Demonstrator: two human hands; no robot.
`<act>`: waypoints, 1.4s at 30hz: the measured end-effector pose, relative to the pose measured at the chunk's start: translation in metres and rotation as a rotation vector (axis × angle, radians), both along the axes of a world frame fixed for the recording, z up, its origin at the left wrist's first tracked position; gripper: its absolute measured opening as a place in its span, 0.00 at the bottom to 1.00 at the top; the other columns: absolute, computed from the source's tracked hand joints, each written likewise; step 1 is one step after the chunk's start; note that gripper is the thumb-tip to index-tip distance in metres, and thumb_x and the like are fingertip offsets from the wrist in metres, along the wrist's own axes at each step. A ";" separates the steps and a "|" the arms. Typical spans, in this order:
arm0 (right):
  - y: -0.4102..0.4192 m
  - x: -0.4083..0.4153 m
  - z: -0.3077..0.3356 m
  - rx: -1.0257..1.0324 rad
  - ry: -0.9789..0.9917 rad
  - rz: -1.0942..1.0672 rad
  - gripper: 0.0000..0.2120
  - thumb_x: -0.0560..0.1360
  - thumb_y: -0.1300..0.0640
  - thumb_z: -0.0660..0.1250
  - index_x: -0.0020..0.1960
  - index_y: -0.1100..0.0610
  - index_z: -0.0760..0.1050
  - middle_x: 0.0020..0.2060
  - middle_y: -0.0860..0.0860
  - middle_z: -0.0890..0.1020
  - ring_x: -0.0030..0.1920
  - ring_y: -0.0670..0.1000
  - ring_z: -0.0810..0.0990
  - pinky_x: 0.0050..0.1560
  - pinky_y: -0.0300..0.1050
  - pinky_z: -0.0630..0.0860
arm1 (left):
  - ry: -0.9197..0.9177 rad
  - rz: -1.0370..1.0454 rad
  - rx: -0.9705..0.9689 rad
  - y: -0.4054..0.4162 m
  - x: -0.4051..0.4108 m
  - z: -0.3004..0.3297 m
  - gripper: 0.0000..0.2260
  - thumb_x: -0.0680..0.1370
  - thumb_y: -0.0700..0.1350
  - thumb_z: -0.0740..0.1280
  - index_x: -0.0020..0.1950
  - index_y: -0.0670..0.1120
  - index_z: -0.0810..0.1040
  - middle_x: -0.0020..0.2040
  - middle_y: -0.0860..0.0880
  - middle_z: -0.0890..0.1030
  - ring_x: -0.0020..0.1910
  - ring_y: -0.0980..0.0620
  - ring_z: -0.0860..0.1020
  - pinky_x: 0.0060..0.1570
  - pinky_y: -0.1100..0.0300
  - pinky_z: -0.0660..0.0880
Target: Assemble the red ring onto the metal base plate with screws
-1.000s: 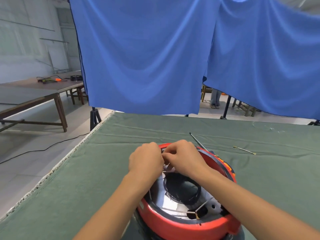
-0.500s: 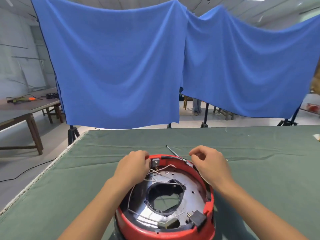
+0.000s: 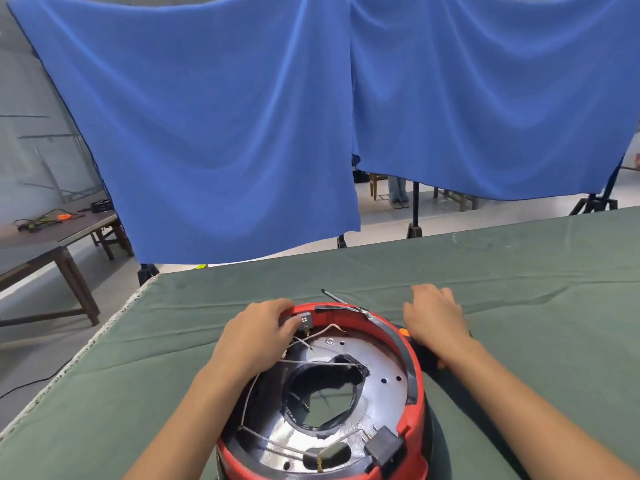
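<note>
Red ring (image 3: 414, 372) sits around metal base plate (image 3: 381, 365) on the tabletop (image 3: 519, 306). My left hand (image 3: 256, 337) pinches a connector at its far rim; right hand (image 3: 434, 320) rests spread, just outside. One screw visible; driving mostly remains, I judge.

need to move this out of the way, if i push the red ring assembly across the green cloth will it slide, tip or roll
The red ring sits wide and low on the green cloth, so it probably won't tip or roll. The metal base plate inside suggests some weight, and the cloth may bunch rather than let it slide. The loose wires look floppy and could snag.
</note>
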State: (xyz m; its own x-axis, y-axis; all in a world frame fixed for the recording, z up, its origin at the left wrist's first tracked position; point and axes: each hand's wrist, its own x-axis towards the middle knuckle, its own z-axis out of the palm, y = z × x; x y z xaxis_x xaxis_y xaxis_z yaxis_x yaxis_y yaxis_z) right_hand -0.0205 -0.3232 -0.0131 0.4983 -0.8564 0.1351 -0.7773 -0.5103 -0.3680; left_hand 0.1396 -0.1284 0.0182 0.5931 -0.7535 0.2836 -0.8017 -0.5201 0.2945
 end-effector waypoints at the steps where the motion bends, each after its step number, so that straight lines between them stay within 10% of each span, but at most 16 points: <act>1: -0.004 -0.001 0.001 0.022 0.022 -0.020 0.13 0.77 0.61 0.55 0.58 0.61 0.72 0.62 0.57 0.74 0.64 0.59 0.67 0.58 0.50 0.68 | 0.005 0.001 0.000 0.000 0.000 0.000 0.09 0.78 0.56 0.61 0.56 0.57 0.77 0.48 0.54 0.81 0.51 0.47 0.78 0.42 0.56 0.70; 17: -0.012 -0.013 0.000 0.073 0.060 -0.020 0.11 0.73 0.64 0.61 0.33 0.57 0.68 0.38 0.60 0.73 0.43 0.61 0.70 0.40 0.44 0.67 | -0.022 0.007 0.051 0.007 -0.003 -0.001 0.17 0.77 0.55 0.62 0.65 0.58 0.72 0.61 0.55 0.79 0.61 0.48 0.76 0.53 0.55 0.73; 21: -0.013 -0.019 0.002 0.131 0.062 0.023 0.08 0.76 0.58 0.62 0.52 0.61 0.76 0.53 0.60 0.80 0.56 0.60 0.76 0.48 0.46 0.72 | -0.032 -0.007 0.065 0.012 -0.009 -0.001 0.16 0.77 0.55 0.62 0.65 0.59 0.72 0.60 0.56 0.79 0.60 0.48 0.76 0.51 0.56 0.72; 26: -0.008 -0.023 0.003 0.146 0.050 -0.005 0.12 0.76 0.57 0.62 0.34 0.59 0.72 0.38 0.60 0.75 0.41 0.60 0.73 0.38 0.43 0.67 | -0.025 -0.023 0.069 0.018 -0.016 0.001 0.16 0.77 0.55 0.61 0.66 0.59 0.71 0.60 0.56 0.79 0.59 0.48 0.76 0.52 0.55 0.73; 32: 0.003 -0.018 0.006 0.057 -0.171 -0.015 0.05 0.79 0.57 0.59 0.51 0.58 0.71 0.50 0.59 0.79 0.51 0.62 0.77 0.43 0.48 0.69 | -0.010 -0.015 0.086 0.018 -0.018 0.004 0.18 0.78 0.55 0.61 0.67 0.59 0.70 0.62 0.55 0.79 0.60 0.48 0.76 0.53 0.54 0.73; 42: 0.051 -0.006 0.044 0.242 -0.497 0.274 0.08 0.78 0.59 0.60 0.41 0.51 0.71 0.38 0.49 0.79 0.39 0.50 0.75 0.34 0.38 0.67 | 0.095 -0.051 0.081 0.033 -0.022 0.004 0.15 0.79 0.54 0.61 0.66 0.59 0.72 0.59 0.58 0.79 0.58 0.51 0.76 0.54 0.56 0.72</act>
State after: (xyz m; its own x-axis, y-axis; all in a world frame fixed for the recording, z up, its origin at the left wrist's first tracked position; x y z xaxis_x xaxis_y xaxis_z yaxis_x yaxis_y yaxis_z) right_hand -0.0268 -0.2719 0.0307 0.6317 -0.7418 0.2252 -0.3359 -0.5237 -0.7828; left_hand 0.1177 -0.0956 0.0226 0.5745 -0.8018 0.1647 -0.7983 -0.5043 0.3293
